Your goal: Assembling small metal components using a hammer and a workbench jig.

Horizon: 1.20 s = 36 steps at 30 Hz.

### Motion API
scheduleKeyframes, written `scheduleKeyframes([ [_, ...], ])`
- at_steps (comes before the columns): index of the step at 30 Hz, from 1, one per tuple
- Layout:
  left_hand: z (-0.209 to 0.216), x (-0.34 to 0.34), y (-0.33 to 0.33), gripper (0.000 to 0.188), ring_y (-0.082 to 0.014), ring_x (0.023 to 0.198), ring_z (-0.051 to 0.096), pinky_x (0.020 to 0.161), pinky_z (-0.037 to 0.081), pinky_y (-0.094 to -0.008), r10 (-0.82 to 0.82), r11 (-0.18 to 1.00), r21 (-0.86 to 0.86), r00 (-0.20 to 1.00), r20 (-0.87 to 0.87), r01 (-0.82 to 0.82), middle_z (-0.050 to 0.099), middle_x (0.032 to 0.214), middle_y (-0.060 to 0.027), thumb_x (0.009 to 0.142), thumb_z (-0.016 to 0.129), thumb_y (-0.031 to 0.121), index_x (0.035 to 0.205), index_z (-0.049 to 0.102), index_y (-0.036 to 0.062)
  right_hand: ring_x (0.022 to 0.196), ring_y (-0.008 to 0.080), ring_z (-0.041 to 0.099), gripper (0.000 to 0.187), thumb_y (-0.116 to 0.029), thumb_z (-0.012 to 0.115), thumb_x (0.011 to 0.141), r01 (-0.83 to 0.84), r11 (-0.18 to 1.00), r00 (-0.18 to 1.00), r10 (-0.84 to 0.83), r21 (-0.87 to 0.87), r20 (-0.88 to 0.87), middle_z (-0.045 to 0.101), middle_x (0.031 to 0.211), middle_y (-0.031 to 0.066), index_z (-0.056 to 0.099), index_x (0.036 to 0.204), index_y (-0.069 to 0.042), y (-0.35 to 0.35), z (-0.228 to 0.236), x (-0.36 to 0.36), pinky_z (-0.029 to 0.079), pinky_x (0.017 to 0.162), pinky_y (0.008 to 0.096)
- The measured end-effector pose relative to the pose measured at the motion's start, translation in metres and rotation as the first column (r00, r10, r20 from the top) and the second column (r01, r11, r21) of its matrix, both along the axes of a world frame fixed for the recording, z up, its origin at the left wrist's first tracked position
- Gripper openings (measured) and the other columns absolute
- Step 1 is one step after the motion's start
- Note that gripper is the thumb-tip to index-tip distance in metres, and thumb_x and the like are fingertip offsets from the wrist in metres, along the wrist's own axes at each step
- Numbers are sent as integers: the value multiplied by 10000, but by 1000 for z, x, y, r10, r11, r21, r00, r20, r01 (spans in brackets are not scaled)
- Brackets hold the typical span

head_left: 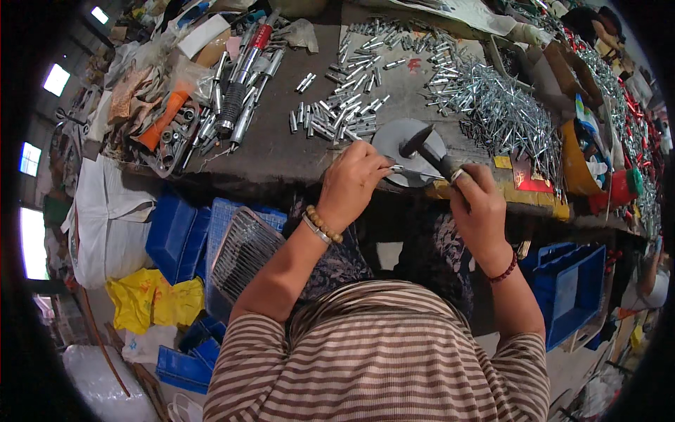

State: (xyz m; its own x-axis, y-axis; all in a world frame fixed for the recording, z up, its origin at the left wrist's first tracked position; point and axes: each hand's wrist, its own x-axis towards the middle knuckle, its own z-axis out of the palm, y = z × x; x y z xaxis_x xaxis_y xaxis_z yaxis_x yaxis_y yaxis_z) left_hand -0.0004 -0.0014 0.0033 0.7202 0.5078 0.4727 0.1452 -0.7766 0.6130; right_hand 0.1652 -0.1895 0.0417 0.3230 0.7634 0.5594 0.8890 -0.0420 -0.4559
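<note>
Over the front edge of the workbench, my left hand is closed, pinching a slim shiny metal rod with a thicker end near the fingertips. The rod lies level across the near part of a round grey disc on the bench. My right hand grips a hammer by its dark handle, and its head is above the disc. Whether the head touches the disc I cannot tell. Just beyond my left hand lie many short silver metal tubes. A heap of thin metal rods spreads to the right.
Tools and long metal cylinders crowd the bench's left side, beside an orange-handled tool. A yellow container and a red one stand at the right edge. Blue crates and a yellow bag sit below left; more blue crates below right.
</note>
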Motion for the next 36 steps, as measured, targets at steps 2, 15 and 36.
scheduleKeyframes([
  [2, -1, 0, 0, 107, -284, 861, 649, 752, 517, -384, -11, 998, -54, 1000, 11, 12, 622, 931, -90, 860, 767, 77, 945, 719, 34, 859, 343, 680, 270, 68, 709, 829, -14, 1000, 997, 15, 17, -82, 657, 1088, 154, 682, 1087, -6, 1, 2, -1, 550, 712, 389],
  [15, 0, -1, 1, 102, -287, 863, 651, 751, 517, -388, -21, 998, -65, 1000, 10, 21, 622, 936, -93, 862, 761, 77, 952, 728, 40, 868, 329, 689, 260, 26, 695, 799, -1, 999, 999, -1, -55, -41, 673, 1049, 107, 712, 1043, -63, 7, 11, 1, 562, 720, 427],
  [36, -6, -10, -51, 413, -127, 771, 655, 626, 532, -267, 188, 733, -667, 982, 15, -130, 725, 995, -79, 1013, 619, 84, 1424, 585, 100, 634, 187, 611, 170, -81, 721, 905, -262, 913, 669, -62, -314, -740, 670, 740, 104, 643, 1029, 5, 0, -24, -39, 482, 616, 319],
])
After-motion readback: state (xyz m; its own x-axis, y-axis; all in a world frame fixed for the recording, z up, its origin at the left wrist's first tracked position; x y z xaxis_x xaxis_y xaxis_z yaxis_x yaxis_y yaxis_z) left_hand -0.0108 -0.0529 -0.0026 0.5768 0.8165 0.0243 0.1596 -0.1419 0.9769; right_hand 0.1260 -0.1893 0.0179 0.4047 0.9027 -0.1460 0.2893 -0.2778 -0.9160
